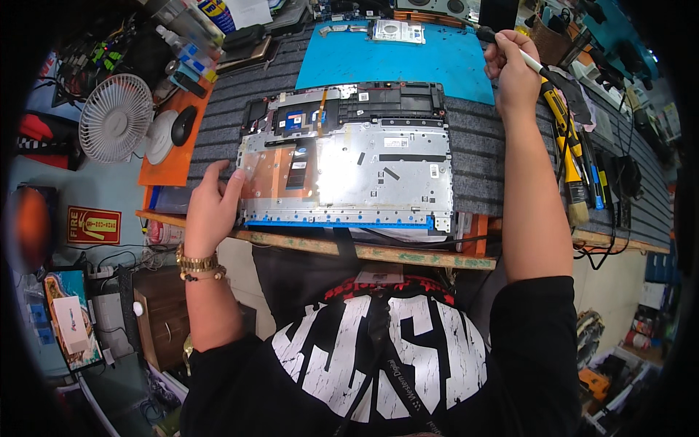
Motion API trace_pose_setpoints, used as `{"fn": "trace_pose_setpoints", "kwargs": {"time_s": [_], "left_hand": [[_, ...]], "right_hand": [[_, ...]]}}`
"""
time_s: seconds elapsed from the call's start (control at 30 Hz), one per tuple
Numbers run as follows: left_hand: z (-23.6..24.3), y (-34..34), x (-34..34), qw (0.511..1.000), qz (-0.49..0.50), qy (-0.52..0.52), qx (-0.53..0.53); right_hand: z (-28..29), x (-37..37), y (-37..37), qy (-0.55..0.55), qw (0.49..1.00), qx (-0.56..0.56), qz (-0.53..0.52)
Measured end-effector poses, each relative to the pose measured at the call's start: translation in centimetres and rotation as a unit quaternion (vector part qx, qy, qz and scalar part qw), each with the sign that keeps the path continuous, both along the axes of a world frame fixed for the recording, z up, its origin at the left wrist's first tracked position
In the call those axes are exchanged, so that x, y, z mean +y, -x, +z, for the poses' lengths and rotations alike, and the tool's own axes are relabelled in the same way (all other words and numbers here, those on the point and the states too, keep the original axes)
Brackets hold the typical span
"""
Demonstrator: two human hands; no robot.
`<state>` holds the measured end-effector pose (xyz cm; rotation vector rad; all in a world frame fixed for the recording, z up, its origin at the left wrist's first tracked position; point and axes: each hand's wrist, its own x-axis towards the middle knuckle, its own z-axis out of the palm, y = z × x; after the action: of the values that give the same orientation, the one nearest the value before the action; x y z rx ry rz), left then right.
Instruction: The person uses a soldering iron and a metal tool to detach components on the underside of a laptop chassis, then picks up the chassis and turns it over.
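A silver laptop chassis (408, 182) with black plastic parts, a ribbon cable and a blue front edge lies opened up before me on a striped grey mat. My left hand (211, 204) rests at its left edge, thumb against it, fingers loosely bent and apart. My right hand (515, 84) is raised beyond its upper right corner, gripping a white-handled tool (533, 62) with a dark end near the back of the blue mat (393, 65). A small silver drive-like part (399, 32) sits at the back of that mat.
A white fan (116, 116) and black mouse (183, 125) are at left. Yellow-handled tools, a brush (577, 207) and cables crowd the right. A cooling assembly (429, 11), bottles and other items line the back. The wooden bench edge (473, 258) runs before me.
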<state>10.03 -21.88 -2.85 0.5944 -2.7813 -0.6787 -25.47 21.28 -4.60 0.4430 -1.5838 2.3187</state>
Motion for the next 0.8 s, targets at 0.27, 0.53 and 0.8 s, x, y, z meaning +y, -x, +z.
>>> {"fn": "trace_pose_setpoints", "kwargs": {"time_s": [0.27,0.53,0.8], "left_hand": [[-1.7,-0.5,0.8,0.997,-0.007,-0.028,0.075],[-0.1,-3.6,4.1,0.996,0.004,-0.082,0.037],[1.0,-4.6,5.1,0.994,-0.018,-0.1,-0.028]], "right_hand": [[0.4,0.3,-0.2,0.004,1.0,-0.012,-0.015],[0.3,0.3,0.1,0.02,1.0,-0.009,-0.002],[0.1,0.5,0.1,0.004,1.0,-0.029,0.008]]}}
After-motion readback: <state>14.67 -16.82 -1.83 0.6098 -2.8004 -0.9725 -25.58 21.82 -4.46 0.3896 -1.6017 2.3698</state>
